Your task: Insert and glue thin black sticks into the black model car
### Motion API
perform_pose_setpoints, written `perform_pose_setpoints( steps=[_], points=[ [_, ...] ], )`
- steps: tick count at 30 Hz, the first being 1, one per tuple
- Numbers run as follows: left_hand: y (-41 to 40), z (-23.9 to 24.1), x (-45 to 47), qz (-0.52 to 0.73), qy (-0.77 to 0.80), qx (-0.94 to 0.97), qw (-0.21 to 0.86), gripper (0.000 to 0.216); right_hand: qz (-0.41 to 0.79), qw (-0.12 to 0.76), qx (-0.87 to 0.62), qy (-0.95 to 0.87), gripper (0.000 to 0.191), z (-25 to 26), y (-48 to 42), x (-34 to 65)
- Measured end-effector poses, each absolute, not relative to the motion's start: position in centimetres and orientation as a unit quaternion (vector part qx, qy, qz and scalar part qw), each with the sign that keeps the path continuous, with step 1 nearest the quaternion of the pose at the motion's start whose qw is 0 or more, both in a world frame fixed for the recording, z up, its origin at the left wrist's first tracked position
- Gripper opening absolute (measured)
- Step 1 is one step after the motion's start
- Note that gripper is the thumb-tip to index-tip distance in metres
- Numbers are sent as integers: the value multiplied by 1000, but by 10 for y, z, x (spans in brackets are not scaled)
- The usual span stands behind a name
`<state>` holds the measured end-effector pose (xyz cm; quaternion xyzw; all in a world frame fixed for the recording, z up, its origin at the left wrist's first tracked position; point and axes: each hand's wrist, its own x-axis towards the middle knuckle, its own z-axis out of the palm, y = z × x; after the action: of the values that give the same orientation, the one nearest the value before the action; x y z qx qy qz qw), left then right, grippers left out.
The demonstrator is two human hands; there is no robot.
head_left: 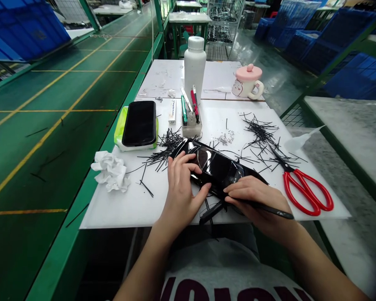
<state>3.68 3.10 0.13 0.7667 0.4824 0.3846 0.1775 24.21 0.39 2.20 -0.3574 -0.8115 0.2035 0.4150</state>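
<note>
Currently the black model car lies aslant on the white table, far end toward the left, near end toward the right, directly in front of the wearer. Left hand has it in a loose, spread grasp: fingers curled over the body, thumb on the near side. Right hand is narrow, fingers drawn together at the near side, with a slim black tool held pen-fashion; its working tip is hidden, so contact cannot be told. My judgement on handling: let the left hand bear the steadying, pressure light, since glossy panels likely slip and smear; small finger movements on the right should serve better than wrist swings, with the tip kept off the shiny surfaces. Pose: both forearms come up from the lower edge and converge; left wrist about straight, fingers pointing away; right hand turned across, back upward, fingertips toward the left hand, close but apart from it. A dark flat piece sits just beside the car's near side; whether joined to it, unclear. Outward: thin black strips in loose heaps, red-handled scissors right, phone and crumpled tissue left, white bottle beyond.
</note>
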Motion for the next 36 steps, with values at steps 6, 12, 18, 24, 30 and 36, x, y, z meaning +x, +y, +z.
perform_pose_setpoints(
  steps=[6, 12, 18, 24, 30, 36],
  points=[
    [31, -1, 36, 394, 488, 761, 169, 32, 153, 416, -351, -825, 13, 20, 2, 239],
    [32, -3, 37, 392, 487, 765, 157, 36, 138, 412, -347, -831, 14, 19, 2, 238],
    [32, -3, 38, 401, 484, 764, 146, 39, 125, 405, -352, -835, 17, 18, 1, 238],
    [31, -3, 38, 403, 476, 768, 145, 39, 142, 413, -366, -822, 24, 18, -1, 240],
    [31, -3, 37, 405, 474, 767, 154, 38, 151, 414, -357, -824, 24, 17, -1, 238],
    [31, -5, 38, 404, 470, 771, 148, 38, 150, 405, -360, -827, 24, 18, -1, 237]
  ],
)
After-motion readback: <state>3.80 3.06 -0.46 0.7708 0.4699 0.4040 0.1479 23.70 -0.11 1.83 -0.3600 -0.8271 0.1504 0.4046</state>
